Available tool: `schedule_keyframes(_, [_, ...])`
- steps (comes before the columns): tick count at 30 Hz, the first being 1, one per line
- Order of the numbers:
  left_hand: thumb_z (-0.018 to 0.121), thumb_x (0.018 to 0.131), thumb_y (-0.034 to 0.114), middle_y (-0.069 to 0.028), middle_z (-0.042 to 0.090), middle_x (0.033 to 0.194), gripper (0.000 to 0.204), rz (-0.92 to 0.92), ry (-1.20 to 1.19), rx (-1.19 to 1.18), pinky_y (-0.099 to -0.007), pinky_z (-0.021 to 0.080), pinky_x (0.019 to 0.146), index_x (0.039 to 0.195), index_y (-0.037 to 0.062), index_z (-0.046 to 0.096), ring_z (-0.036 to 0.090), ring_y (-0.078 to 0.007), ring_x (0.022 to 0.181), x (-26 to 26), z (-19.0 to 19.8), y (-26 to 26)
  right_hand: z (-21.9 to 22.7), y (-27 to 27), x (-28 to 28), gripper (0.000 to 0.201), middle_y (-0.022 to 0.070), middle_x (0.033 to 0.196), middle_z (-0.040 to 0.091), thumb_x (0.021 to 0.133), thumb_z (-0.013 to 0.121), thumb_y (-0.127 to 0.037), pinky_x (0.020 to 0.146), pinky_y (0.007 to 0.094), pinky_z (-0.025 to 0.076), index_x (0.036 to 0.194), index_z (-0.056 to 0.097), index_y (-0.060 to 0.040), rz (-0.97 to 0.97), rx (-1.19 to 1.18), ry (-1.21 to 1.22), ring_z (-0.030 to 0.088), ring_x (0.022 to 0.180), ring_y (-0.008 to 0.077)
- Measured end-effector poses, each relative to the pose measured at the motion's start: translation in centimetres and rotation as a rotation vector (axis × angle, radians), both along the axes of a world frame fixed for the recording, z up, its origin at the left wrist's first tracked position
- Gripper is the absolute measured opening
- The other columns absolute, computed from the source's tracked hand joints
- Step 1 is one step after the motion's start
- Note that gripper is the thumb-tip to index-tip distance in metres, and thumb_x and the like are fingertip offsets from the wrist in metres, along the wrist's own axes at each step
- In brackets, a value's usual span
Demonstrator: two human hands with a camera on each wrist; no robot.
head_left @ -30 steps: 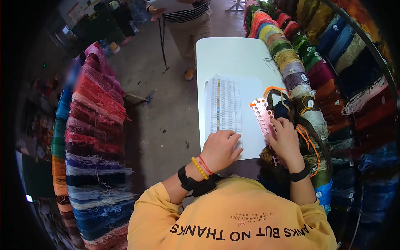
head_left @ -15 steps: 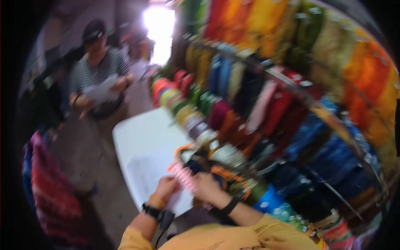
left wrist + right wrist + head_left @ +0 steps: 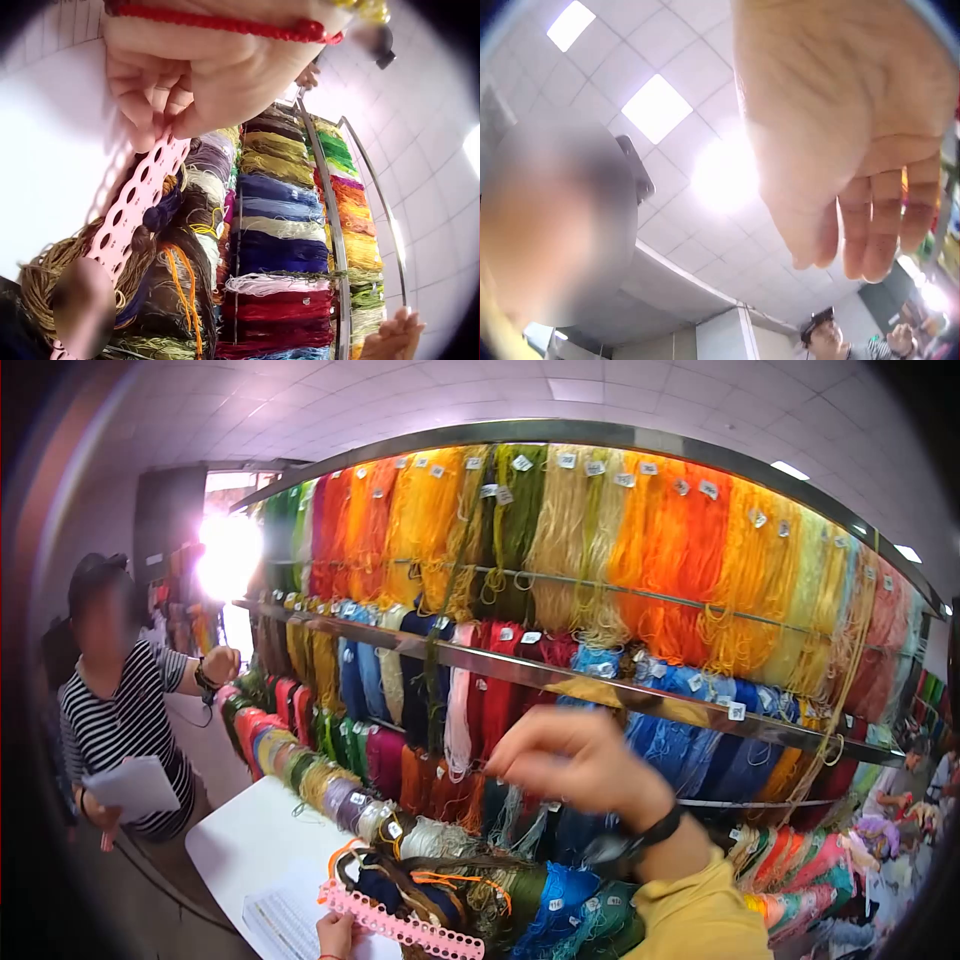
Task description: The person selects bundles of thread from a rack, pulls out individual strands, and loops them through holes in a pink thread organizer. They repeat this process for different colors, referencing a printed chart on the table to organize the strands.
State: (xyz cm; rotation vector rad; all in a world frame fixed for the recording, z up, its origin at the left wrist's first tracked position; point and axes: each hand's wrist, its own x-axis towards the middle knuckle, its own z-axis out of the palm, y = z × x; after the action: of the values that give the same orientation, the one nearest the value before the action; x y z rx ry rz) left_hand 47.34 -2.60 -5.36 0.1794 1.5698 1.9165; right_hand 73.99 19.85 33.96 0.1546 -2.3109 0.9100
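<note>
My left hand (image 3: 335, 935) is low over the white table (image 3: 232, 830), at the near edge of a pink perforated strip (image 3: 405, 928). In the left wrist view the fingertips and thumb of that hand (image 3: 206, 82) pinch one end of the strip (image 3: 129, 196), which has round holes and small printed marks. Brown, dark blue and orange thread skeins (image 3: 180, 281) lie beside and under it. My right hand (image 3: 575, 760) is raised in front of the thread rack, its fingers loosely bent. Nothing is in its palm (image 3: 840, 135) in the right wrist view.
A tall metal rack (image 3: 600, 678) hung with tagged thread skeins (image 3: 680, 565) in many colours curves across the front and right. A printed sheet (image 3: 285, 920) lies on the table. At the left stands a person in a striped shirt (image 3: 130, 705) with papers (image 3: 135, 792).
The head view has swung up and right from the table to the rack. My right hand has left the pink strip and risen; my left hand has moved from the printed sheet to the strip.
</note>
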Motion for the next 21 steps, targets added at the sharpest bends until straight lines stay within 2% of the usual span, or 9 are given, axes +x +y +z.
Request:
schedule_keyframes(1, [0.057, 0.083, 0.009, -0.0078, 0.058, 0.071, 0.007, 0.002, 0.002, 0.013, -0.0307, 0.051, 0.054, 0.079, 0.003, 0.058, 0.057, -0.0186, 0.06, 0.3, 0.8, 0.1, 1.9, 0.9, 1.1, 0.009, 0.0013, 0.079, 0.062, 0.084, 0.062, -0.011, 0.067, 0.0234, 0.047, 0.085, 0.062, -0.0019, -0.104, -0.083, 0.058, 0.056, 0.074, 0.0073])
schedule_keyframes(3, [0.056, 0.084, 0.007, -0.0055, 0.056, 0.069, 0.008, 0.006, 0.002, 0.031, -0.0278, 0.051, 0.05, 0.076, 0.0045, 0.056, 0.055, -0.0143, 0.057, 1.3, 2.4, -0.1, 5.3, 4.2, 2.4, 0.01, 0.0, 0.077, 0.061, 0.085, 0.062, -0.012, 0.065, 0.0224, 0.045, 0.086, 0.062, -0.002, -0.299, 0.075, 0.283, 0.055, 0.072, 0.007])
schedule_keyframes(7, [0.057, 0.083, 0.007, -0.0046, 0.056, 0.066, 0.007, 0.015, -0.025, 0.033, -0.0284, 0.051, 0.05, 0.077, 0.0045, 0.056, 0.054, -0.0142, 0.056, 1.2, 1.8, -0.2, 10.5, 11.2, 4.0, 0.012, 0.001, 0.075, 0.061, 0.085, 0.059, -0.012, 0.063, 0.0238, 0.045, 0.087, 0.062, -0.0005, -0.612, 0.193, 0.548, 0.054, 0.069, 0.0074])
schedule_keyframes(9, [0.057, 0.083, 0.007, -0.0052, 0.055, 0.066, 0.008, 0.019, -0.016, 0.023, -0.0284, 0.051, 0.05, 0.077, 0.0025, 0.056, 0.054, -0.0142, 0.055, 1.5, 2.3, -0.2, 12.8, 15.6, 4.6, 0.018, 0.0048, 0.075, 0.063, 0.083, 0.06, -0.017, 0.064, 0.0266, 0.047, 0.089, 0.062, -0.0006, -0.783, 0.329, 0.633, 0.058, 0.069, 0.0125])
schedule_keyframes(12, [0.057, 0.084, 0.008, -0.0058, 0.055, 0.066, 0.009, 0.017, 0.009, -0.003, -0.0281, 0.052, 0.05, 0.077, 0.0005, 0.056, 0.053, -0.0142, 0.055, 1.7, 2.8, -0.3, 15.9, 19.3, 4.2, 0.027, 0.0083, 0.078, 0.064, 0.081, 0.061, -0.027, 0.066, 0.0308, 0.048, 0.092, 0.063, -0.003, -1.002, 0.449, 0.727, 0.062, 0.072, 0.0196])
schedule_keyframes(15, [0.056, 0.084, 0.008, -0.0063, 0.055, 0.067, 0.011, 0.037, 0.019, 0.018, -0.0276, 0.051, 0.05, 0.078, -0.0012, 0.056, 0.053, -0.0142, 0.055, 2.1, 3.0, -0.2, 17.6, 20.1, 2.8, 0.033, 0.0102, 0.085, 0.065, 0.079, 0.062, -0.034, 0.07, 0.0345, 0.049, 0.095, 0.063, -0.0051, -1.115, 0.485, 0.632, 0.063, 0.081, 0.0239])
schedule_keyframes(19, [0.055, 0.084, 0.007, -0.0066, 0.056, 0.067, 0.01, 0.036, 0.018, -0.03, -0.0274, 0.051, 0.05, 0.078, -0.0012, 0.057, 0.053, -0.0142, 0.055, 2.1, 3.3, -0.1, 18.6, 19.2, 0.9, 0.035, 0.0109, 0.094, 0.065, 0.077, 0.064, -0.036, 0.074, 0.0372, 0.049, 0.097, 0.062, -0.0069, -1.398, 0.521, 0.441, 0.062, 0.088, 0.0268])
schedule_keyframes(21, [0.055, 0.084, 0.006, -0.0067, 0.056, 0.067, 0.01, 0.054, -0.001, -0.018, -0.0277, 0.051, 0.05, 0.076, -0.0007, 0.057, 0.054, -0.0144, 0.055, 2.3, 3.3, 0.0, 19.0, 20.5, 0.7, 0.032, 0.0127, 0.092, 0.065, 0.077, 0.064, -0.034, 0.073, 0.0395, 0.049, 0.094, 0.063, -0.007, -1.427, 0.55, 0.479, 0.062, 0.087, 0.0292])
